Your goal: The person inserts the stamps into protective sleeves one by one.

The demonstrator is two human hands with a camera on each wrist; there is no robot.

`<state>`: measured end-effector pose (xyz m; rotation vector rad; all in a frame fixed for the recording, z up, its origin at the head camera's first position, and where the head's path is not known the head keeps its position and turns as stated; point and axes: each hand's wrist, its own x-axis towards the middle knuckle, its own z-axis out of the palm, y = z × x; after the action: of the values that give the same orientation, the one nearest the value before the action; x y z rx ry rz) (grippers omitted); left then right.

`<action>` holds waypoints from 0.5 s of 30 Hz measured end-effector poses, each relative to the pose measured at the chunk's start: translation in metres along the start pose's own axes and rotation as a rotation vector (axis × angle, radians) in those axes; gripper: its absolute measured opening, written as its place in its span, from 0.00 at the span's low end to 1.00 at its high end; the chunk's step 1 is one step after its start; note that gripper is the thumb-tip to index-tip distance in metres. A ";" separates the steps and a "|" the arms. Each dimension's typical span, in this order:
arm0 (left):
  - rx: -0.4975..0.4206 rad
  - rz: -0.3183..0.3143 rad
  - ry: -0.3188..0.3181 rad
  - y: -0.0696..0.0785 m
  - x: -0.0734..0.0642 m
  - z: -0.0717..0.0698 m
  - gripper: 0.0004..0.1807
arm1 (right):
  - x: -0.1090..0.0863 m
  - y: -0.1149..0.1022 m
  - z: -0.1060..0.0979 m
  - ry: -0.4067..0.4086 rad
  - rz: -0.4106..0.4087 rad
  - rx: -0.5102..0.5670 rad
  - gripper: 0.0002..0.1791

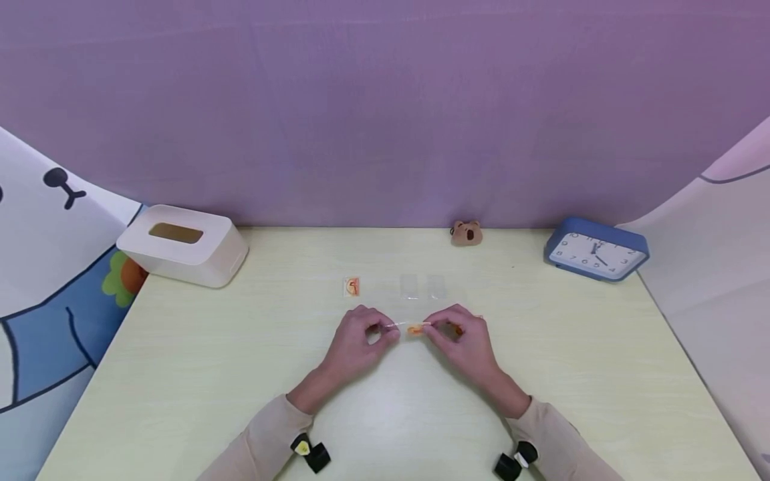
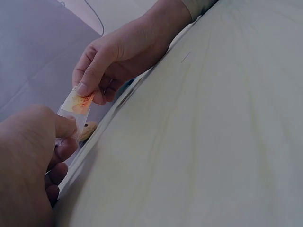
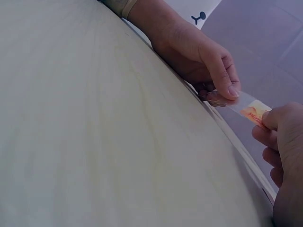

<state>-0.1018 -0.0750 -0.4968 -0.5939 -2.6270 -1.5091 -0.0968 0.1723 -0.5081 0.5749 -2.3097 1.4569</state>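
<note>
Between thumb and fingers, my left hand (image 1: pixel 357 341) pinches a small clear plastic sleeve (image 3: pixel 244 100). My right hand (image 1: pixel 466 344) pinches one end of a small orange and yellow printed card (image 2: pixel 77 103). Both are held up in front of me, over the table. The card meets the sleeve's right end and seems to overlap it; how far it reaches inside I cannot tell. Beyond the hands lie a small orange and white card (image 1: pixel 351 286), a clear sleeve (image 1: pixel 409 286) and a second clear sleeve (image 1: pixel 437 287), flat in a row.
A white tissue box (image 1: pixel 225 250) stands at the table's back left corner. At the back edge sits a small brown animal-head figure (image 1: pixel 466 233). A blue clock (image 1: pixel 595 250) is at the back right. The table (image 1: pixel 240 347) ends at a purple backdrop (image 1: pixel 361 120).
</note>
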 end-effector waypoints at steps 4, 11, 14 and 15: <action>0.012 0.015 -0.005 0.000 0.000 0.000 0.04 | 0.000 -0.001 0.000 0.002 0.008 -0.017 0.10; 0.001 0.001 -0.019 0.000 -0.001 0.001 0.03 | -0.001 -0.004 0.002 0.005 0.030 -0.036 0.10; -0.017 -0.008 -0.023 0.000 -0.002 0.003 0.03 | -0.001 -0.005 0.002 0.007 0.051 -0.038 0.10; -0.022 -0.006 -0.020 0.000 -0.002 0.003 0.03 | -0.001 -0.005 0.002 0.006 0.058 -0.039 0.10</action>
<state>-0.0995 -0.0730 -0.4992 -0.6075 -2.6328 -1.5431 -0.0931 0.1689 -0.5057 0.4956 -2.3631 1.4334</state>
